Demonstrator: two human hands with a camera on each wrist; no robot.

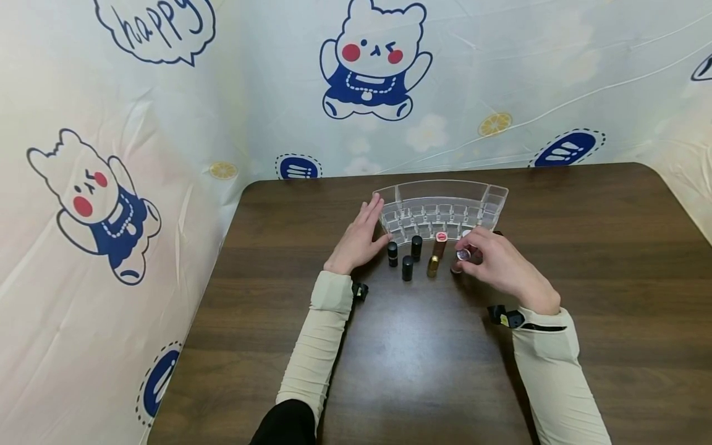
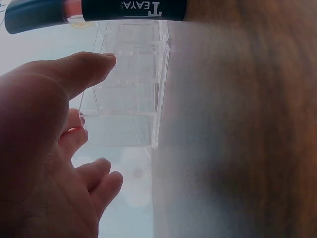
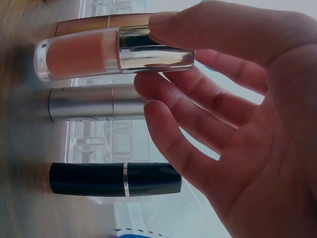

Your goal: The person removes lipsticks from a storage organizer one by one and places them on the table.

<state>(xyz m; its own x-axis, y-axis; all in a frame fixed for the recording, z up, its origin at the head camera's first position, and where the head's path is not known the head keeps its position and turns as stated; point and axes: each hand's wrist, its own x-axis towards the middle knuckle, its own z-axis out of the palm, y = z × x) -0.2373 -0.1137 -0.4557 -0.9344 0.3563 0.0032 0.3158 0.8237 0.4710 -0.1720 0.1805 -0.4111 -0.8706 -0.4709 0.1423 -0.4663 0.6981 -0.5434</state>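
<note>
My right hand (image 1: 503, 266) pinches the silver cap of a lip gloss tube (image 3: 79, 55) between thumb and fingertips. The tube is upright, with a peach-coloured lower part. Close beside it in the right wrist view stand a silver tube (image 3: 84, 103), a black lipstick (image 3: 89, 179) and a copper-brown tube (image 3: 81, 25). My left hand (image 1: 358, 241) has its fingers extended along the left end of a transparent curved organizer (image 1: 445, 190). In the left wrist view its thumb overlaps the organizer wall (image 2: 156, 99), below a dark lip tube with white lettering (image 2: 133, 10).
Small upright tubes stand before the organizer: several black ones (image 1: 407, 268), a gold one (image 1: 432, 266) and a brown one with a red-and-white top (image 1: 440, 245). The organizer has rows of small slots. A patterned curtain (image 1: 473, 74) hangs behind the brown table (image 1: 411, 358).
</note>
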